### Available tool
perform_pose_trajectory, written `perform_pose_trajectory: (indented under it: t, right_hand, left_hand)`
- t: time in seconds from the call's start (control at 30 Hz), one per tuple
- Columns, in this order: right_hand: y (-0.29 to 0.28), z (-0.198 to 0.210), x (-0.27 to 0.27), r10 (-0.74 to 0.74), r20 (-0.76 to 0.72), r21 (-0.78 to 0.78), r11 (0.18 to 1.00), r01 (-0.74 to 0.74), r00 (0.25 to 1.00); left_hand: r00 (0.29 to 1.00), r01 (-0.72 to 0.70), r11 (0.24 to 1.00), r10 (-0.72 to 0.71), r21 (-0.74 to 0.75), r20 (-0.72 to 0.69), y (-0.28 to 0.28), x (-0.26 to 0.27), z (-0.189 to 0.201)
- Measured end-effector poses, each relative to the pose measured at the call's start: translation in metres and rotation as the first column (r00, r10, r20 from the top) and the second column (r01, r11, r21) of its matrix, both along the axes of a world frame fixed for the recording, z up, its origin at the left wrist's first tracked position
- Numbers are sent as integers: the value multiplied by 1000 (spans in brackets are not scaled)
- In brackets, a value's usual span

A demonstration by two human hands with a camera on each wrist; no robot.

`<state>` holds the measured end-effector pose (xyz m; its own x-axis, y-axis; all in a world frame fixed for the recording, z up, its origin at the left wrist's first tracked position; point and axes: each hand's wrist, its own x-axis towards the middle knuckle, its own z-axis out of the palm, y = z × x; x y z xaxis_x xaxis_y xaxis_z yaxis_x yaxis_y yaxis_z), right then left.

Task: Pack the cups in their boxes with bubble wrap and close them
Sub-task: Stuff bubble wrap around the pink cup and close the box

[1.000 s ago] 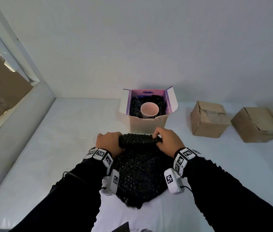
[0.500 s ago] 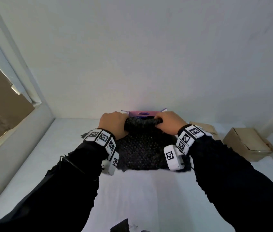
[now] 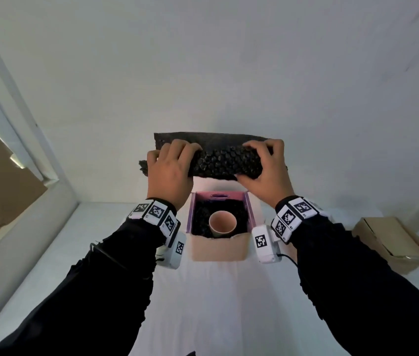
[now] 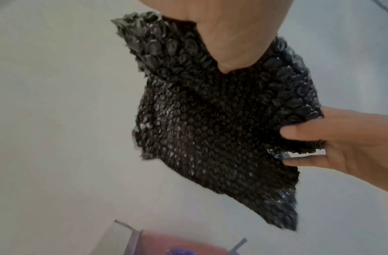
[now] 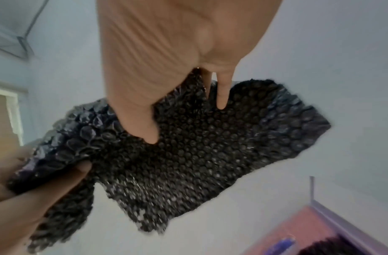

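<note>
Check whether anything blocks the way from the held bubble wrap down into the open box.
Nothing visible does. Both hands hold the black bubble wrap above the open box; its flaps stand open, and only the pink cup sits inside.

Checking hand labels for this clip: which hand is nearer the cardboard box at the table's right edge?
Right. The right hand grips the bubble wrap on the side toward that cardboard box; the left hand grips the wrap's far end, beyond the open box.
</note>
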<state>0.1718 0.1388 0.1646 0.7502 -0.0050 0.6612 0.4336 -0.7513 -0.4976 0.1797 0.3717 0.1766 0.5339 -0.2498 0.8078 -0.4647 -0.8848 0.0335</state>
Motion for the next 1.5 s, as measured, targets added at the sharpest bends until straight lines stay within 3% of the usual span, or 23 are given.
perform_pose_trajectory:
  t: [0.1,0.2,0.37,0.47,0.53,0.6,0.67,0.73,0.8,0.87,1.0,1.1,1.17,1.27,1.37,1.5]
  right_hand:
    - [-6,-26,3,-25,-45,-98,995,20,999]
    - [-14,-55,-4,-180,-104,-330,934,137,978]
    - [-15,-88,-14,-92,-316,-596,793,-122,944]
    - [-12,-97,-9,-168,-267,-693,718,-68,949]
    - [-14,-96,-6,-224,-238,-654,756,15,945]
    - [-14,-91,-5,-250,-295,-530,846,60,922]
    - [-10,-89,-4,-241,-377,-393,916,81,894]
    - [-2,-89,-1,-217,-426,-242,963,120,878]
    - [4,-92,5,-206,-460,-146,977,155,864]
    - [9,-95,9,-177,-473,-123,983,134,863]
    - [15,-100,9,-40,-538,-130,991,-36,842]
    - [13,-109,3,-74,-566,-323,936,-138,821]
    - [10,-114,0,-167,-507,-514,846,-141,846]
    - [5,-117,0,-266,-468,-644,756,-119,843]
    - [6,-114,0,-273,-476,-613,785,-92,836]
    - [15,-113,-1,-206,-559,-484,867,-114,803]
  left_hand:
    - [1000,13,996,-14,83,8,-4,6,-20]
    - [995,63,970,-44,233,-87,-7,8,-53]
    - [924,184,894,-15,408,-383,-14,4,-96]
    - [850,171,867,111,469,-515,-19,0,-109]
    - [806,65,867,246,494,-538,-18,0,-113]
    - [750,-34,911,295,412,-591,-14,0,-113]
    - [686,-62,971,209,230,-697,-11,3,-113]
    - [678,-37,999,45,27,-734,-12,5,-114]
    - [690,17,988,-124,-156,-713,-17,7,-116]
    - [686,64,970,-214,-235,-696,-24,9,-118]
    - [674,119,980,-197,-159,-712,-28,13,-127]
    - [657,216,976,-139,8,-741,-23,13,-136]
    - [722,263,943,-53,202,-690,-20,11,-144]
    - [814,151,922,90,358,-575,-17,6,-150]
    - [739,130,946,109,298,-665,-20,9,-148]
    - [715,191,965,-12,179,-699,-27,12,-144]
